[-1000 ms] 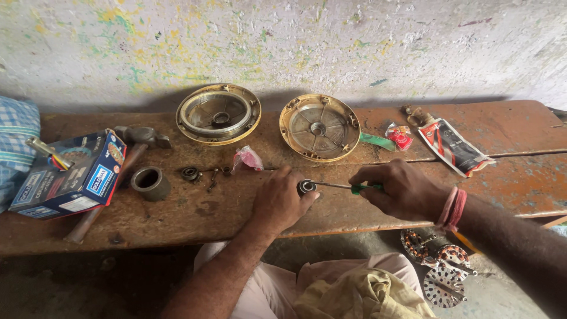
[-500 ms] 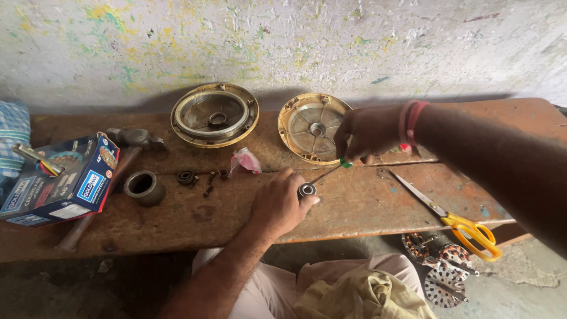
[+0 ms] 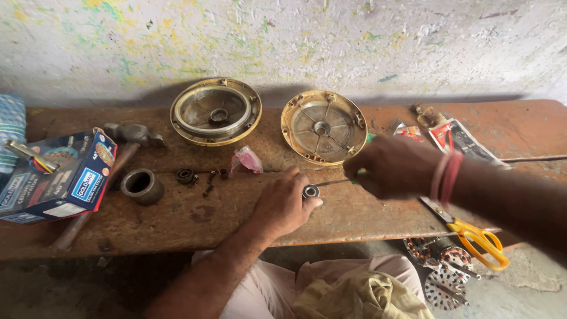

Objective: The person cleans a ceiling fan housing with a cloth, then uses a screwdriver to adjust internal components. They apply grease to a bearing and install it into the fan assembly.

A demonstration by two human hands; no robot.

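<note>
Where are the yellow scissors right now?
In the head view, the yellow-handled scissors lie at the bench's front right edge, below the right hand's forearm and just above the wound motor part on the floor.

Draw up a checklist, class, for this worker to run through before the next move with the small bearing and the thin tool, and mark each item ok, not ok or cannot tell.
1. Bearing pinned on the bench by the left hand: ok.
2. Right hand gripping the thin tool: ok.
3. Tool tip seated in the bearing: cannot tell, too small.
4. Left fingertips clear of the tool tip: not ok, they sit right beside it.
5. Scissors secure on the bench: not ok, the yellow handles overhang the edge.
6. Loose screws away from the work spot: ok, they lie further left.
</note>
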